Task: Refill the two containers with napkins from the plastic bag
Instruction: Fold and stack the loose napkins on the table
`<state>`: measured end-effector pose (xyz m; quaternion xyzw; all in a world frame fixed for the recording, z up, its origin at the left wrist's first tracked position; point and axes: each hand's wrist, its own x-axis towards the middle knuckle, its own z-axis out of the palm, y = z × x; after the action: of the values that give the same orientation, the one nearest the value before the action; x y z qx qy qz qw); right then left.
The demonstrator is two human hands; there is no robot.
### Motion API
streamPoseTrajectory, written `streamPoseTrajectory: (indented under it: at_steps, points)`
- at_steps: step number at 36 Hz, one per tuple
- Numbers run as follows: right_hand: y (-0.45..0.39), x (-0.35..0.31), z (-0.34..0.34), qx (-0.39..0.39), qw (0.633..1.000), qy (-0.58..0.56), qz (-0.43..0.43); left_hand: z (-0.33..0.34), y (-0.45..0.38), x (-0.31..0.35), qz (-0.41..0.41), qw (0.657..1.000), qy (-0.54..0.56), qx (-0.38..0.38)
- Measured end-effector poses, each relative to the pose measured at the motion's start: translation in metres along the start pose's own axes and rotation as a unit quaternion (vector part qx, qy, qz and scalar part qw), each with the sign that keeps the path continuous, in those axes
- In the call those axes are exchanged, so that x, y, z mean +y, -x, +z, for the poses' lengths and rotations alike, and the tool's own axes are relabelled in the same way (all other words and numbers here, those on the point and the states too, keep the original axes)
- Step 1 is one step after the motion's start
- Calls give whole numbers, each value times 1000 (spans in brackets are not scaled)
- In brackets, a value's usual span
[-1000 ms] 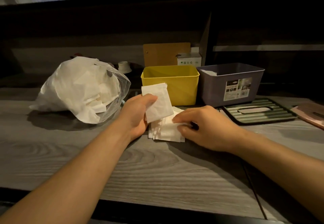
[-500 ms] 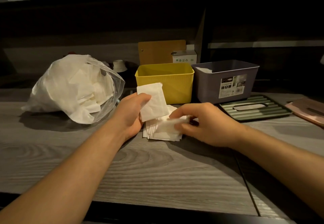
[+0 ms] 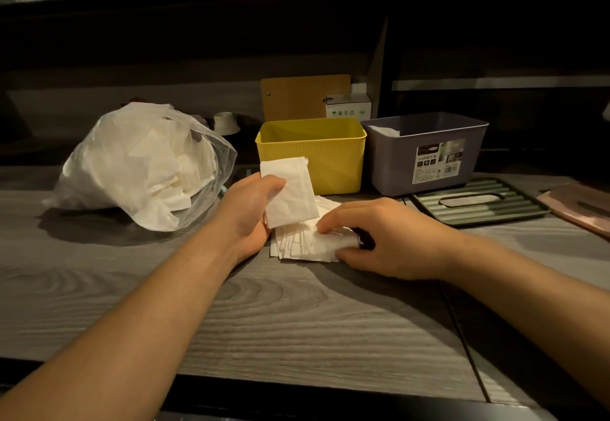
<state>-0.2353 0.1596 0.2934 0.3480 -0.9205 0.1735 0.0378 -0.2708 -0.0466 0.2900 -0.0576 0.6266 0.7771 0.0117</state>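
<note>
Two hands are busy squaring napkins before they go in. I judge it best to gather the loose stack (image 3: pixel 305 242) evenly, edges flush, then drop it flat into the yellow container (image 3: pixel 312 153) at the tabletop's far edge. My left hand (image 3: pixel 247 209) pinches one napkin (image 3: pixel 290 193) upright; my right hand (image 3: pixel 379 239) curls round the stack, mid-tabletop. The plastic bag (image 3: pixel 142 166) lies far left.

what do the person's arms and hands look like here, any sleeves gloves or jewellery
Both forearms are bare as far as the picture shows, with no sleeve in view. The left hand and the right hand wear no gloves. No watch, bracelet or ring shows on the wrists or on the fingers that can be seen, though the light is dim.
</note>
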Motion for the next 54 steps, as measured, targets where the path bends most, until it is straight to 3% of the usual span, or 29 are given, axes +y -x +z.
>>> streamPoseTrajectory:
  at_steps: [4,11,13,16,18,26,29,36,46,48,51,52,54]
  points:
    - [-1,3,3,35,999,-27,20,0,1,1,-4,1000,-8,-5]
    - [0,10,1,151,968,-187,79,0,4,1,3,1000,-18,-6]
    - [0,8,-3,186,940,-274,86,0,5,2,6,1000,-24,-9]
    - [0,8,-11,216,865,-444,92,3,8,2,9,999,-30,-27]
    - [-2,7,-11,225,835,-492,99,6,12,2,9,998,-31,-53]
    - [-13,3,1,282,854,-415,137,21,22,-6,8,991,-51,-126]
    - [-16,3,5,288,869,-379,134,24,25,-5,-1,991,-15,-134]
    - [-20,4,9,271,891,-339,131,21,26,-5,14,980,-53,-193]
    - [-23,4,6,295,879,-345,146,17,18,-9,28,986,-65,-153]
    - [-22,4,1,303,819,-466,144,14,13,-9,22,992,-47,-114]
    - [-17,5,-9,250,603,-750,104,9,7,-6,7,999,-8,-50]
    - [-14,5,-12,237,558,-790,94,9,6,-5,4,999,0,-41]
    - [-10,5,-14,233,518,-820,76,8,5,-4,3,999,4,-33]
